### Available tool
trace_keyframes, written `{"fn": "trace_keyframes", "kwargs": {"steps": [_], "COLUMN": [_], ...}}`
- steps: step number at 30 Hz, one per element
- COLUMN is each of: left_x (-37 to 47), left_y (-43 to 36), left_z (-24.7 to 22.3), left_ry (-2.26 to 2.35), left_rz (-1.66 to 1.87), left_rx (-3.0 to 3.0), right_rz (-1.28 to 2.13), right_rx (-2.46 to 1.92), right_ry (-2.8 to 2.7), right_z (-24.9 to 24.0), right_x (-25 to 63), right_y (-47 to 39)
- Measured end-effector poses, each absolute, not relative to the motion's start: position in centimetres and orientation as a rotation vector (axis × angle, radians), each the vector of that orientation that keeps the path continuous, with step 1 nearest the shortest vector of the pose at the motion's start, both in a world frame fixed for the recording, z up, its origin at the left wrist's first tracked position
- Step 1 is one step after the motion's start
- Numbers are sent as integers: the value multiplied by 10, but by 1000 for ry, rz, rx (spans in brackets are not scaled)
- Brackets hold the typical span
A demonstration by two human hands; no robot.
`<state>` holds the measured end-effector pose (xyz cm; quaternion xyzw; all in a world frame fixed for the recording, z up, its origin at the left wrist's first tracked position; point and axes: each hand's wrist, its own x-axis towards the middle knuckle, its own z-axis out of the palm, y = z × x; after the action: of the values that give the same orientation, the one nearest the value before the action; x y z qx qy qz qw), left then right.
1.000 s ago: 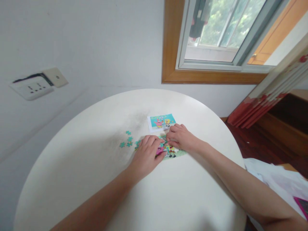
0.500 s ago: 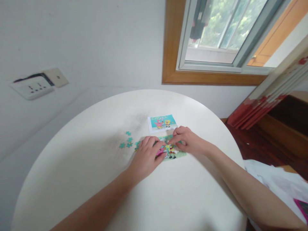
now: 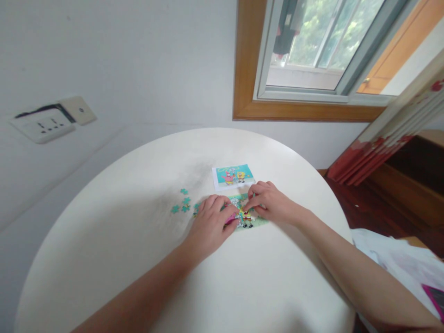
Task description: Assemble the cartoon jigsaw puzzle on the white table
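A partly covered cartoon jigsaw puzzle [image 3: 247, 219] lies flat on the table, its green picture showing a yellow figure and some pink. My left hand [image 3: 211, 221] rests over the puzzle's left side, fingers spread and bent, thumb and index finger apart on the pink part. From the right, my right hand [image 3: 270, 203] reaches onto the upper right of the puzzle. Its fingers are curled, with index finger and thumb close together at the surface; anything between them is hidden. Several loose green puzzle pieces [image 3: 186, 201] lie left of my left hand, one partly behind its fingers.
Just beyond the puzzle lies a reference picture card [image 3: 234, 176] with a white border. The round white table [image 3: 222, 282] stands against a wall with a socket [image 3: 45, 126] and a window [image 3: 305, 55]. White plastic-looking sheeting [image 3: 391, 259] is at the lower right.
The right hand's index finger has drawn back slightly and bent more, uncovering a bit more of the puzzle's middle. The left hand stays in place. The view shifted slightly.
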<state>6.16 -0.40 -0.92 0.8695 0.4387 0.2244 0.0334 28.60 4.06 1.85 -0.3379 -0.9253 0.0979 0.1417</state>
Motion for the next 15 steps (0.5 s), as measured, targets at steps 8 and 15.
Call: {"fn": "trace_keyframes", "kwargs": {"steps": [8, 15], "left_x": [63, 64], "left_y": [-5, -6], "left_z": [-6, -8], "left_ry": [1382, 1409], "left_rz": [663, 665], "left_rx": [2685, 2707], "right_rz": [251, 215], "right_rx": [-1036, -1054], "right_ry": [-2657, -2682], "right_z": [18, 20], "right_x": [284, 280], "right_y": [41, 39]}}
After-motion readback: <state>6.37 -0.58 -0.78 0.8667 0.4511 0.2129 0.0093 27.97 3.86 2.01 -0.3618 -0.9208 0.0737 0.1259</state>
